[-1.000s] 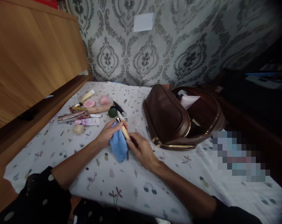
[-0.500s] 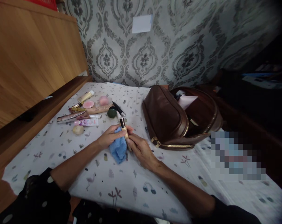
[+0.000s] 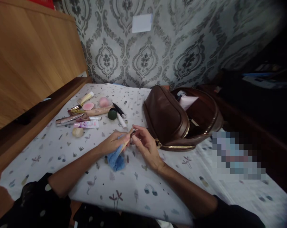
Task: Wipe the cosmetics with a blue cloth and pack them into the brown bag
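On my left, the rose metallic tube (image 3: pixel 71 119), the purple-and-white squeeze tube (image 3: pixel 90 124) and a round beige piece (image 3: pixel 78 132) lie on the printed tablecloth (image 3: pixel 62 171). Beyond them are the pink oval (image 3: pixel 88 106) and the pink ball (image 3: pixel 104 102). They are apart from my forearms, so small wrist movements should leave them undisturbed.

My left hand (image 3: pixel 115 142) has its thumb and fingers closed on the slim beige stick (image 3: pixel 125 145), with the blue cloth (image 3: pixel 116 161) bunched underneath and hanging below. That grip should be firm enough to stop the stick turning, yet light, since a smooth barrel could slip against loose fabric.

The stick slants up to a shiny end, where the fingertips of my right hand (image 3: pixel 147 147) are gathered, thumb and forefinger near each other; I can't tell whether they pinch it. Working close to that end, in line with the barrel, seems steadiest. Just above sit the dark green disc (image 3: pixel 112 114), white tube (image 3: pixel 121 121) and black pens (image 3: pixel 119 110), so knuckles need care there. Rightmost, the brown leather bag (image 3: pixel 167 117) gapes open, near my right fingers.
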`<control>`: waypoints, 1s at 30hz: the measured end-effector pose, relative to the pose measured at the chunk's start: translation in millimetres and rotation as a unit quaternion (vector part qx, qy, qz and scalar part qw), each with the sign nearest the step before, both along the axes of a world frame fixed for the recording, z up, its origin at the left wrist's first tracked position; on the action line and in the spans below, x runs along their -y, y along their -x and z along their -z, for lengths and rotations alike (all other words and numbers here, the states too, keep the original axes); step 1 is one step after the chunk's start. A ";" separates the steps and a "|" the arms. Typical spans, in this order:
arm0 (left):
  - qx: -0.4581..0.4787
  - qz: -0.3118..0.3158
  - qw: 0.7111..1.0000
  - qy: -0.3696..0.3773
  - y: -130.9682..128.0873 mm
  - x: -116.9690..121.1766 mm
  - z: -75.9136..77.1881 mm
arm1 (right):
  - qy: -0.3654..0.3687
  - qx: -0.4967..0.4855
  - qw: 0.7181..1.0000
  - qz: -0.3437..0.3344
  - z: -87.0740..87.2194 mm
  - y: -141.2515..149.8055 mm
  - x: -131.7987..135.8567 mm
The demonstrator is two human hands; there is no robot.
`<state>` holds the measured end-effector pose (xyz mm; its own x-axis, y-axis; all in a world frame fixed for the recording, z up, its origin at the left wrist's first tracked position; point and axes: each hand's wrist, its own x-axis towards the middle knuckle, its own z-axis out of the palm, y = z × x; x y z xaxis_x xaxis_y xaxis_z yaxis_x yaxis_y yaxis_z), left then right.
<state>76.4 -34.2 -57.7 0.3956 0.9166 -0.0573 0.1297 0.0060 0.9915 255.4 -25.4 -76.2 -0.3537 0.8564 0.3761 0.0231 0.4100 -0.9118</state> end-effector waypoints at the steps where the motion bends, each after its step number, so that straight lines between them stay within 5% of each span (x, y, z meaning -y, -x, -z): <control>1: -0.007 0.013 1.000 -0.001 -0.9 0.7 0.7 | 0.006 -0.006 1.000 -0.008 -0.3 0.2 0.4; 12: -0.009 0.090 0.995 0.037 7.4 -1.3 -2.2 | 0.028 -0.015 0.999 0.014 -2.6 -0.5 2.1; 21: 0.012 0.134 0.989 0.062 8.0 -1.9 -7.2 | -0.002 -0.083 0.992 0.093 -33.5 -12.4 1.1; 30: 0.132 -0.008 0.987 0.091 6.7 -7.0 1.9 | -0.084 -0.053 0.989 0.105 -47.9 -21.1 3.8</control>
